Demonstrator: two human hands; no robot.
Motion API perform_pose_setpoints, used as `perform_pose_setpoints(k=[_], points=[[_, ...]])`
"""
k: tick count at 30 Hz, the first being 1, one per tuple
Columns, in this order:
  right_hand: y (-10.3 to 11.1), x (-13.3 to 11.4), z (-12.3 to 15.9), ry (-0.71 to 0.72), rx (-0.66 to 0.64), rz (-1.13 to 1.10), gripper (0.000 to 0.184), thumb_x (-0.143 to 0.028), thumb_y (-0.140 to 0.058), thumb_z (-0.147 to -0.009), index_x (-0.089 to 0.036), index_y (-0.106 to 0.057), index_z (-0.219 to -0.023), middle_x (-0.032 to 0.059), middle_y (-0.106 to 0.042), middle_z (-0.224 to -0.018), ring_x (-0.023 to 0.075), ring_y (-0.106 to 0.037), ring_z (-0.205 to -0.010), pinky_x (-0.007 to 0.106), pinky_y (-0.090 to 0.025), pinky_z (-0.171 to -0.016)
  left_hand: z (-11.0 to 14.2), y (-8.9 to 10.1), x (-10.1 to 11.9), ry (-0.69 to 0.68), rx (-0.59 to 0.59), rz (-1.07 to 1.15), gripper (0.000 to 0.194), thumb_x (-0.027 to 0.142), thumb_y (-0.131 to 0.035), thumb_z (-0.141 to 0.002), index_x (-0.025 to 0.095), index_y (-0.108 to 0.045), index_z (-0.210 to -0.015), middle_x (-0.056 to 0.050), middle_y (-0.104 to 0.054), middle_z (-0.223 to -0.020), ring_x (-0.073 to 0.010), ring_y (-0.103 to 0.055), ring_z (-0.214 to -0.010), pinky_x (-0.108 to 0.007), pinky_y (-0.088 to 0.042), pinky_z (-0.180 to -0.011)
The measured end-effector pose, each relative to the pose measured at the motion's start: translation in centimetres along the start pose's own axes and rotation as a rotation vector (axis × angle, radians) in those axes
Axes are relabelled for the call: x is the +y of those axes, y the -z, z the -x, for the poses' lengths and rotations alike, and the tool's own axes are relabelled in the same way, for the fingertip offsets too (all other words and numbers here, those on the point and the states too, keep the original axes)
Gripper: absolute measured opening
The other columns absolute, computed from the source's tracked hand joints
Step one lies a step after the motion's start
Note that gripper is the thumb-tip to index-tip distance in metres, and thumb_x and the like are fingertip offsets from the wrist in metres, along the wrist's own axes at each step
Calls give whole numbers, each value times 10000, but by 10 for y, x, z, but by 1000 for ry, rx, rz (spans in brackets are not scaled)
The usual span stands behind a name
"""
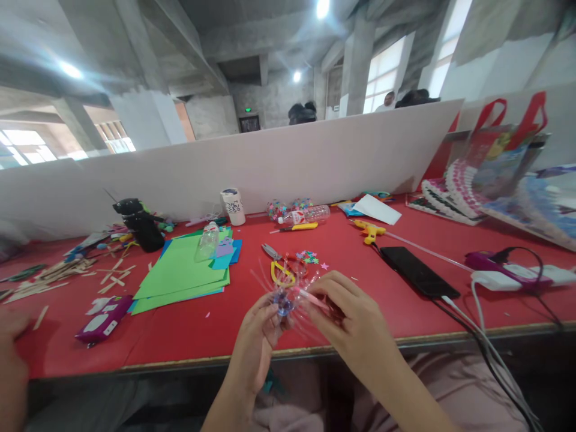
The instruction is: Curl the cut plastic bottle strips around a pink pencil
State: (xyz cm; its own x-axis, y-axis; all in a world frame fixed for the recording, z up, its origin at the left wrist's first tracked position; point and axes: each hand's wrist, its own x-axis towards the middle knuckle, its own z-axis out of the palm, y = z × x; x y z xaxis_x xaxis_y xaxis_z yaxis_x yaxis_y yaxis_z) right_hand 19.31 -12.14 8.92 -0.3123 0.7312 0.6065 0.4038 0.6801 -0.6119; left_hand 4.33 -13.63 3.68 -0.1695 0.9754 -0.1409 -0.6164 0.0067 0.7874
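My left hand (263,333) is closed around a clear plastic piece (283,304), bluish at its middle, with thin see-through strips fanning out. It looks like a cut bottle top, though I cannot be sure. Between the fingers of my right hand (344,306) is a slim pink-and-white pen-like stick (306,293), its tip beside the plastic piece. Just beyond my hands lie yellow-handled pliers (273,253), partly hidden by the strips. Small coloured stars (308,257) sit in a heap near them.
Green paper sheets (180,270) lie left, under a clear bottle (207,240). A purple power strip (104,320), wooden sticks (58,277) and another person's hand (11,336) are farther left. At right are a yellow glue gun (369,230), a black phone (418,270) and cables. A white partition (270,162) stands behind.
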Motion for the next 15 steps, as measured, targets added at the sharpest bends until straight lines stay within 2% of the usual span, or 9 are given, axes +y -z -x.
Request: perform_pose_setpoints(k=[2, 5, 8, 10, 13, 15], points=[[-3, 1, 1, -15, -9, 0, 101, -125, -506, -813, -197, -544, -754, 14, -561, -748, 127, -533, -658, 215, -411, -598, 1, 1, 0, 5, -17, -1, 202, 181, -697, -659, 136, -686, -856, -51, -683, -782, -131, -597, -656, -257, -480, -658], [-3, 0, 5, -117, -16, -18, 128, -125, -518, -766, -208, -530, -863, 15, -593, -803, 148, -565, -724, 232, -432, -642, 1, 3, -2, 4, -32, -5, 192, 182, -680, -681, 135, -680, -867, -53, -683, -782, -138, -605, -675, -260, -477, -674], [4, -1, 7, -195, -64, -54, 174, -87, -453, -737, -213, -482, -855, -15, -560, -731, 131, -528, -632, 220, -422, -580, 0, 7, -3, -7, -31, 0, 195, 185, -674, -696, 145, -684, -886, -57, -695, -822, -143, -620, -715, -251, -478, -669], [10, -1, 7, -167, -110, -65, 159, -80, -385, -773, -216, -465, -794, -26, -519, -670, 119, -490, -570, 209, -397, -528, 0, 9, -3, -19, -23, 19, 192, 181, -678, -696, 156, -689, -887, -49, -700, -842, -132, -620, -710, -246, -483, -674], [16, 1, 7, -97, -158, -28, 210, -173, -317, -891, -213, -520, -926, 22, -578, -796, 138, -551, -665, 235, -433, -614, 1, 9, 0, -30, -35, 42, 196, 180, -672, -704, 168, -694, -898, -42, -702, -856, -134, -627, -743, -251, -489, -703], [17, 1, 9, -112, -172, 22, 213, -227, -334, -911, -223, -504, -1041, 36, -600, -860, 150, -575, -704, 252, -442, -653, 2, 8, 1, -31, -48, 31, 222, 188, -668, -702, 169, -695, -922, -55, -704, -885, -163, -638, -810, -260, -489, -712]])
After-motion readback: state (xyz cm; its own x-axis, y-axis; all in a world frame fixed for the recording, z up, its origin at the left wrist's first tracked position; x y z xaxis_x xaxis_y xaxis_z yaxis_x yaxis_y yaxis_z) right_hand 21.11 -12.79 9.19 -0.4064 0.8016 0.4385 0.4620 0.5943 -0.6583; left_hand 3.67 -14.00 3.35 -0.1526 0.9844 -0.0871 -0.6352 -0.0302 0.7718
